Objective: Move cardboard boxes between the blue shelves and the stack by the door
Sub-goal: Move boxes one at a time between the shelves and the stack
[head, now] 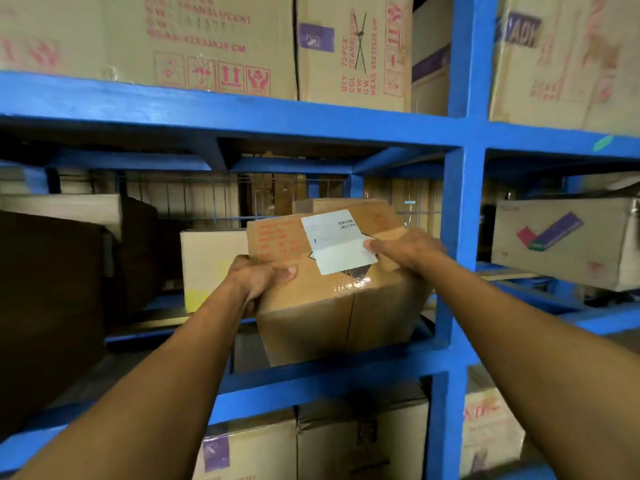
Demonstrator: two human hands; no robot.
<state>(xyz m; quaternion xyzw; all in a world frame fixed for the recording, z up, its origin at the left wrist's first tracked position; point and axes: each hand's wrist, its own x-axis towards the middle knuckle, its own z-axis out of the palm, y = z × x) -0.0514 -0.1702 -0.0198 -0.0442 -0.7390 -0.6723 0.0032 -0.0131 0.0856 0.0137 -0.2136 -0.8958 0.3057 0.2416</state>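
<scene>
A small brown cardboard box (pixel 332 306) with a white shipping label and red print sits tilted at the front edge of the middle blue shelf (pixel 311 379). My left hand (pixel 258 278) grips its left upper edge. My right hand (pixel 405 249) holds its right upper corner, thumb on the label. Both arms reach in from below.
A pale box (pixel 207 265) stands just behind and left of the held one. A blue upright post (pixel 453 254) is close on the right. Large printed cartons (pixel 214 43) fill the shelf above, others (pixel 311 445) the shelf below. A dark box (pixel 45 299) sits at left.
</scene>
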